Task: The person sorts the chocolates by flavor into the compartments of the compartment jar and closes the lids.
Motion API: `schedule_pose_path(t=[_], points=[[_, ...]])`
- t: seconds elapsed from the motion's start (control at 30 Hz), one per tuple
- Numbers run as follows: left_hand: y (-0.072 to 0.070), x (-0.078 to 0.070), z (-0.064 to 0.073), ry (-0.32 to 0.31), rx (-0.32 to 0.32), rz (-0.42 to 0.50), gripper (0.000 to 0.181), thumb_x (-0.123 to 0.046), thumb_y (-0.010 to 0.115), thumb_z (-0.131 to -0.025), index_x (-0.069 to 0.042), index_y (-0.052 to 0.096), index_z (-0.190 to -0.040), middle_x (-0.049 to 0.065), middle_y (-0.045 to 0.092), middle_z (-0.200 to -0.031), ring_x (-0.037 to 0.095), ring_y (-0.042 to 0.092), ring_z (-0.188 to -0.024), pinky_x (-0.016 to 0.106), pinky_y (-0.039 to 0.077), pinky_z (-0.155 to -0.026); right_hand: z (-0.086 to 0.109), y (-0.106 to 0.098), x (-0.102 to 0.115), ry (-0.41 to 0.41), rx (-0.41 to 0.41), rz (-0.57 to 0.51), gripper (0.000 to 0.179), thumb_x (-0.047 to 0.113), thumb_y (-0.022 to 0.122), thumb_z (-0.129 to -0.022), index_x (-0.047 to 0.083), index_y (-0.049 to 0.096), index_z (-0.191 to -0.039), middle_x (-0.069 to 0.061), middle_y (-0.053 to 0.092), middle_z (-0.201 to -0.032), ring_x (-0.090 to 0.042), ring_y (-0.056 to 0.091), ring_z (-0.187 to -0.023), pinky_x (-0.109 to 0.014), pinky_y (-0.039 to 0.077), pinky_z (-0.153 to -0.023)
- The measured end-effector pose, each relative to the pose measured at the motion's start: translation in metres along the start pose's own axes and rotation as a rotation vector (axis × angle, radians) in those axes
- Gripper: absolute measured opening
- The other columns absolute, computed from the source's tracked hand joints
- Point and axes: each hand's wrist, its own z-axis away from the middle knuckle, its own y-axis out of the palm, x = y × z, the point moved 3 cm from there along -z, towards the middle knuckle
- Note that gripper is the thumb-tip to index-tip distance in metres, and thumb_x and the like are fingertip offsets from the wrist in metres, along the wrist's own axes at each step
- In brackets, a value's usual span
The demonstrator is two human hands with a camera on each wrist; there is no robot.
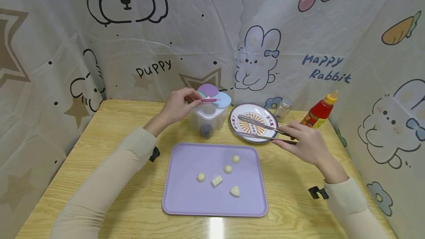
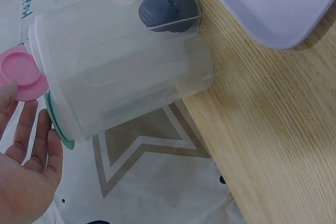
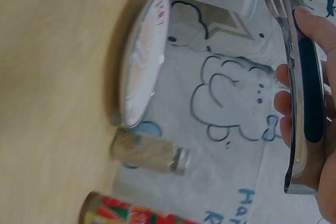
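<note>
My left hand pinches the raised pink lid of a clear lidded container between thumb and finger. The other fingers lie near a green lid. A purple lid and a light blue lid also top this container, which has dark blue lumps at the bottom of one compartment. My right hand grips metal tongs by their dark handles. The tongs' arms stand apart above a patterned plate, with nothing between their tips.
In front lies a purple tray bearing several small pale pieces. Right of the plate stand a small spice jar and a red sauce bottle with a yellow cap. A printed cloth hangs behind the wooden table.
</note>
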Motion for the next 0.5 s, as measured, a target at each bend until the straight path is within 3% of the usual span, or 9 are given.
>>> schedule_pose_path(t=[0.2, 0.4, 0.5], points=[[0.000, 0.000, 0.000, 0.001, 0.000, 0.009, 0.011, -0.014, 0.073, -0.100, -0.006, 0.075, -0.107, 0.013, 0.077, -0.108, 0.026, 0.071, -0.097, 0.037, 0.057, -0.086, 0.037, -0.003, -0.017, 0.053, 0.024, -0.010, 0.079, 0.078, 0.047, -0.096, 0.007, 0.082, -0.099, -0.009, 0.077, -0.087, -0.015, 0.062, -0.061, -0.027, 0.048, -0.053], [0.001, 0.000, -0.001, 0.004, -0.001, 0.004, 0.011, -0.014, 0.073, -0.100, -0.006, 0.075, -0.107, 0.013, 0.077, -0.109, 0.027, 0.071, -0.097, 0.037, 0.057, -0.087, 0.072, -0.008, -0.031, 0.104, 0.038, -0.011, 0.067, 0.074, 0.063, -0.092, 0.010, 0.082, -0.096, -0.001, 0.074, -0.082, -0.006, 0.054, -0.061, -0.018, 0.039, -0.052], [0.001, 0.001, 0.000, 0.005, -0.001, 0.001, 0.011, -0.014, 0.073, -0.100, -0.006, 0.075, -0.107, 0.013, 0.077, -0.109, 0.027, 0.071, -0.098, 0.037, 0.057, -0.087, 0.087, -0.008, -0.037, 0.128, 0.048, 0.008, 0.055, 0.065, 0.077, -0.087, 0.010, 0.083, -0.096, 0.000, 0.074, -0.081, -0.005, 0.055, -0.060, -0.018, 0.038, -0.052]])
